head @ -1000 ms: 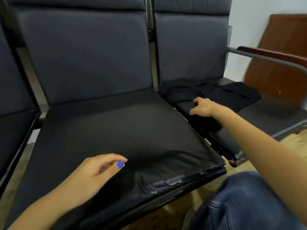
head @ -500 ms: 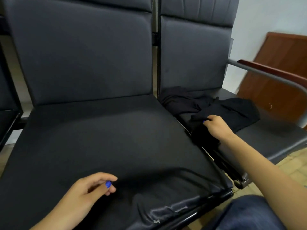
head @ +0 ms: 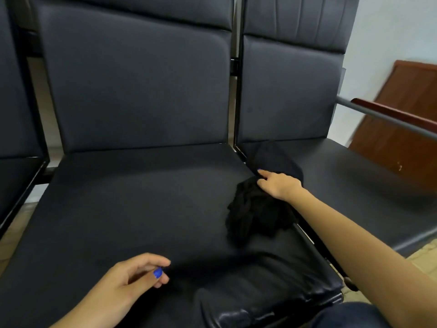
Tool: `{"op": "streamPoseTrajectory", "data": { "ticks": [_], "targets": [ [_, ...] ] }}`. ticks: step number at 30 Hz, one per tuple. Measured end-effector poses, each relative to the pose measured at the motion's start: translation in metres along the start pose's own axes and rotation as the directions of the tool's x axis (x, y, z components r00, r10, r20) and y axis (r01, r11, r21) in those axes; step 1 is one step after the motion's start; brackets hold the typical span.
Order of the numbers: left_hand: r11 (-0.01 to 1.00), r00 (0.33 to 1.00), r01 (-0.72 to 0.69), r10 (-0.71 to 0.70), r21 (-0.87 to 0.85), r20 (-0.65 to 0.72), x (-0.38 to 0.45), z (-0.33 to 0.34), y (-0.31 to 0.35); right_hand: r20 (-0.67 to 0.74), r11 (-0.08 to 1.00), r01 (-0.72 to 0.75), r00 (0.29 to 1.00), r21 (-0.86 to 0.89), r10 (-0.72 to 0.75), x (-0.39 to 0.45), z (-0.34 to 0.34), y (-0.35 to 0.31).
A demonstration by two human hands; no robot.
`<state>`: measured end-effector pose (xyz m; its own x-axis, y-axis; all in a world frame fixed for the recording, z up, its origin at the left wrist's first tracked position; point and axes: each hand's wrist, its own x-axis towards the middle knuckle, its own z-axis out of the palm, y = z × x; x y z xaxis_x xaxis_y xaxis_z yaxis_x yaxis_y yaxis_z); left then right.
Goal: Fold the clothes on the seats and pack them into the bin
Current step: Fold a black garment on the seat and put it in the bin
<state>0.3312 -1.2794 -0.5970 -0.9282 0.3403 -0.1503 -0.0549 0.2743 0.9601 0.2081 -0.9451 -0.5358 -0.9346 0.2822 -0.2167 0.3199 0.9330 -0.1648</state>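
Currently, left to right: left hand (head: 132,278) hovers over the front of the middle seat (head: 132,209), fingers loosely curled, grip released, holding nothing; black garment (head: 257,211) lies bunched across the gap between the middle seat and the right seat (head: 369,183), most of it on the middle seat's right edge; right hand (head: 276,184) sits on its upper part, fingers apparently gripping the fabric, one finger pointing out; wooden armrest (head: 397,113) far right; bin not in view. Step looks like fetching the garment onto the middle seat for folding; folding not begun. Next move calls for both hands to spread it flat, find the edges.
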Motion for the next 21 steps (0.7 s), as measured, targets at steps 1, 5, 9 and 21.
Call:
{"op": "streamPoseTrajectory", "data": {
  "ticks": [1, 5, 9, 21],
  "targets": [
    [1.0, 1.0, 0.003, -0.003, -0.004, 0.002, 0.001, 0.0, 0.001, 0.014, 1.0, -0.006, 1.0, 0.012, 0.006, 0.012, 0.002, 0.007],
    [0.999, 0.999, 0.041, -0.041, -0.01, -0.006, 0.006, -0.003, -0.002, -0.021, 1.0, -0.001, 1.0, 0.024, 0.002, 0.023, 0.011, 0.023],
    [0.997, 0.998, 0.048, -0.05, -0.055, -0.039, 0.009, -0.002, -0.004, -0.161, 0.987, -0.021, 0.986, 0.158, 0.047, 0.013, 0.018, 0.026],
    [0.999, 0.998, 0.047, -0.048, -0.017, -0.048, 0.008, -0.001, -0.004, -0.203, 0.981, 0.158, 0.97, 0.109, -0.134, -0.044, 0.044, -0.038]
  ]
}}
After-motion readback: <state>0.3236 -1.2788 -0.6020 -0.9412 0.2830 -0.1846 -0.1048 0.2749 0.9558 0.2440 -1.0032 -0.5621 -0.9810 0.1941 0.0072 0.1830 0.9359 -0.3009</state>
